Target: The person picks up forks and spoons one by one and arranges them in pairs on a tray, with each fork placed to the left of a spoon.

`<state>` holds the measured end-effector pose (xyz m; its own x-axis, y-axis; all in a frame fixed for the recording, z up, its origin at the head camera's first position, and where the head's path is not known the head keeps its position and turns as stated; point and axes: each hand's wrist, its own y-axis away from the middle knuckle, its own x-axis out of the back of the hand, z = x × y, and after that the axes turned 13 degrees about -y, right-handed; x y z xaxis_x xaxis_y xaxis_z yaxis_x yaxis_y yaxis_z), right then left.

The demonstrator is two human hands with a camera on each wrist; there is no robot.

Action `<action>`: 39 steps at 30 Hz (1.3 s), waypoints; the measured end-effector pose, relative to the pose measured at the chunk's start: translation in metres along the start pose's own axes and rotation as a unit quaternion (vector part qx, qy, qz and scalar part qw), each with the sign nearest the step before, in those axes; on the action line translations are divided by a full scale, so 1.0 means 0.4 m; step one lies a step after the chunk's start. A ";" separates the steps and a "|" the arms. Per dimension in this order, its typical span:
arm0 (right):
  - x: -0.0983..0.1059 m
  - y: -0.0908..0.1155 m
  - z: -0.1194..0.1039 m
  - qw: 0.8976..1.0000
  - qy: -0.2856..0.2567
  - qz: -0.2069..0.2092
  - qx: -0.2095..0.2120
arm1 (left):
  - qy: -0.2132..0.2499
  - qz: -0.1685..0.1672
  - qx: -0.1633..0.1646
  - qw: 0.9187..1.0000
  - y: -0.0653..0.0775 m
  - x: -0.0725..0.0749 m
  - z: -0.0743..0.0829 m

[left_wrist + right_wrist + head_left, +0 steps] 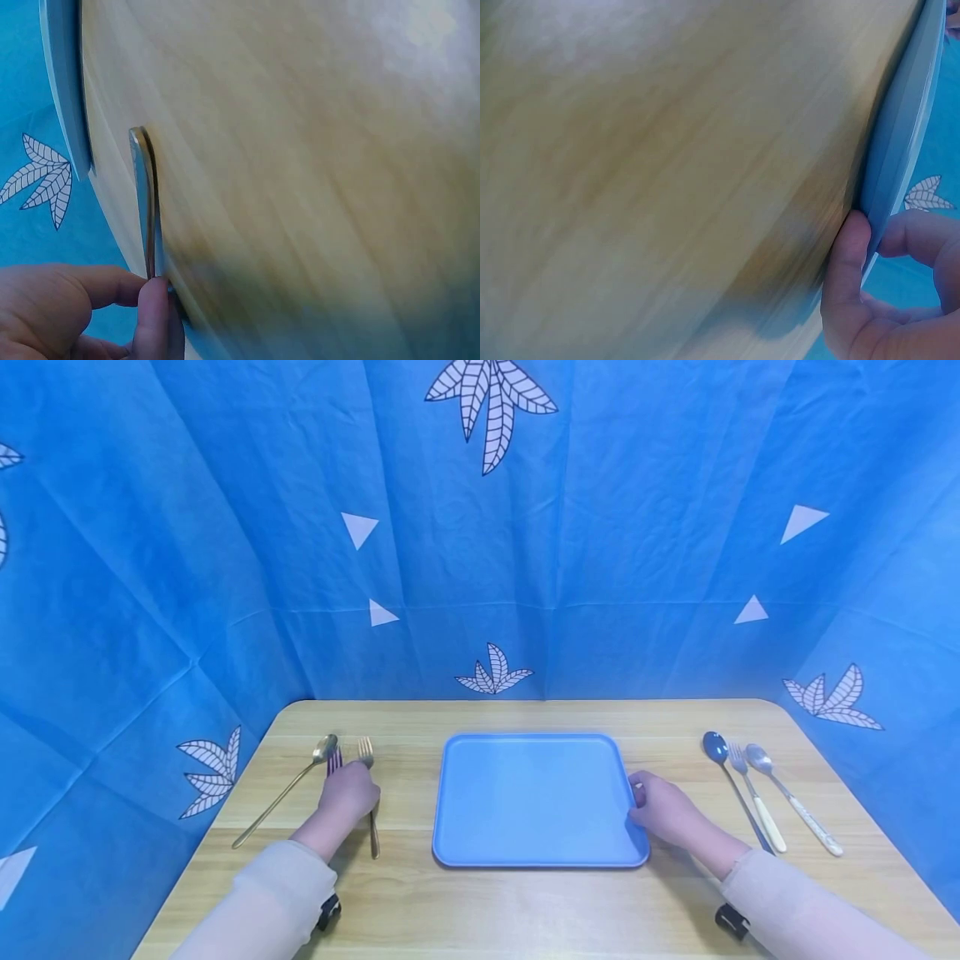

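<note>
"Hands?"
"Well apart. The left hand point(349, 792) pinches a gold fork point(374, 835) near the tabletop's point(480, 914) left edge, beside a dark fork point(334, 760) and a long spoon point(290, 787)."
"The right hand point(663, 810)?"
"Clamped on the tray's right rim, towards its near corner."
"And the tray point(536, 802)?"
"Mid-tabletop, between the forks and a black spoon point(716, 747) nearer the right edge."

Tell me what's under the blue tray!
The blue tray is over a wooden tabletop, which shows around it. The right hand pinches its right rim. I can't see beneath its middle, because the tray covers that.
</note>
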<state>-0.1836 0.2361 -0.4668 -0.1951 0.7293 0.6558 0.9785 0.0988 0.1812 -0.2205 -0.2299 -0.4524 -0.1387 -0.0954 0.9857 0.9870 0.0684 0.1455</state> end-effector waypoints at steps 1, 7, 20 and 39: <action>0.000 0.000 0.000 1.000 -0.001 0.000 0.000 | -0.001 0.000 -0.002 1.000 0.000 0.000 0.001; -0.001 0.000 0.001 1.000 -0.003 0.001 0.000 | -0.006 -0.002 -0.015 1.000 0.002 0.000 0.004; 0.001 0.000 0.000 1.000 -0.004 0.001 -0.003 | 0.021 -0.011 -0.019 1.000 0.010 -0.009 0.022; 0.002 0.002 -0.001 1.000 -0.006 0.001 0.003 | 0.070 -0.031 -0.016 0.997 0.035 -0.019 0.061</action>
<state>-0.1831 0.2366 -0.4659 -0.1930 0.7374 0.6473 0.9791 0.1015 0.1763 -0.2076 -0.2039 -0.4556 -0.1882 -0.2358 0.9534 0.9795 0.0259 0.1998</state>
